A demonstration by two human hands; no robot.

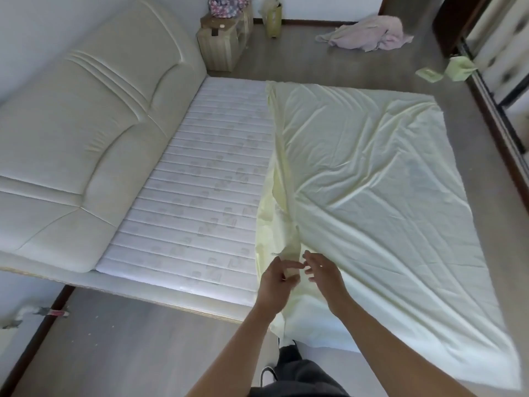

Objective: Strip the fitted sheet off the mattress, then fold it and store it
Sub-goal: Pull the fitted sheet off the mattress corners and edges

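Both hands meet at the near bed edge: left hand (277, 282) pinches the pale yellow fitted sheet (372, 173), right hand (322, 275) beside it has fingers spread, bare mattress (200, 179) to their left

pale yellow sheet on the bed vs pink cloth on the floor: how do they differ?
The pale yellow sheet lies spread wide over the mattress, part peeled back; the pink cloth sits crumpled in a heap on the floor.
The sheet's folded edge is between the left hand and right hand; nothing touches the pink cloth.
The sheet looks far larger.
Both are plain, wrinkled fabric.
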